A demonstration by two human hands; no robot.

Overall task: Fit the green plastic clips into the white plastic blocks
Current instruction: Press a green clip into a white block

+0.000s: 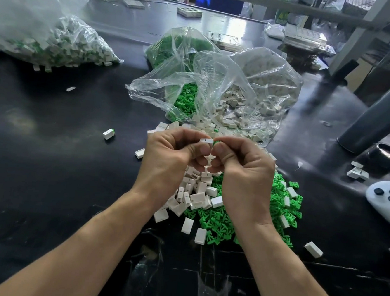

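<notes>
Pinching a white block (206,140) in your left hand (169,159), you are holding it just above the loose heap, its long axis lying roughly level and running left to right, its open end facing your right hand (241,173). Your left thumb and forefinger are curled round the block. Your right fingertips are clamping a green clip (214,144) against that end, so that only a sliver of green is showing between the two thumbs; how deep the clip is sitting cannot be told. Both hands are meeting knuckle to knuckle over the black table (47,158).

Beneath your wrists, a pile of white blocks (195,190) is lying beside a pile of green clips (220,221), the two heaps touching and mixing at the edges. Behind your hands, an open clear bag (218,83) is spilling more of both. One finished block with a green end (108,134) is lying apart to the left. A second bag of blocks (64,42) is sitting at the far left, and a dark flask (378,116) is standing at the right.
</notes>
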